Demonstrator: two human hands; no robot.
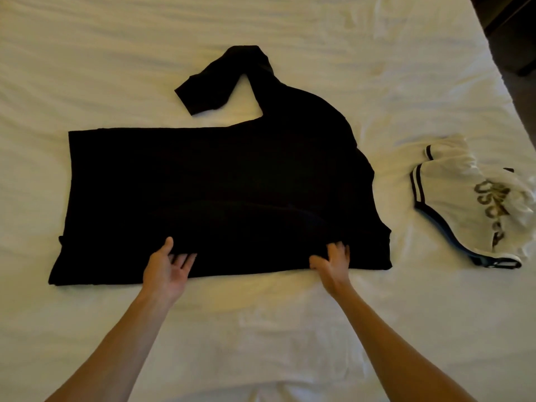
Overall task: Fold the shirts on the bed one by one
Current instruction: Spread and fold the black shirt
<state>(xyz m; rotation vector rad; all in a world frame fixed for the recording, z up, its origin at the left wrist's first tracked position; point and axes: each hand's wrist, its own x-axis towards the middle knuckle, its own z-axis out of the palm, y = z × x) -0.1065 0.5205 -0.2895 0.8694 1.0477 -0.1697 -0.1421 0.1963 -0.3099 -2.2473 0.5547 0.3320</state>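
A crumpled white shirt (pixel 467 204) with dark striped trim and gold lettering lies at the right of the frame, apart from the black shirt (pixel 214 184), on the wrinkled white bedsheet (pixel 116 53). The black shirt is soft and matte, spread flat across the centre, one sleeve bent toward the upper middle. At its lower edge the left hand (pixel 166 269) lies palm up, fingers slipped under the cloth, thumb on top; the right hand (pixel 332 264) pinches the hem.
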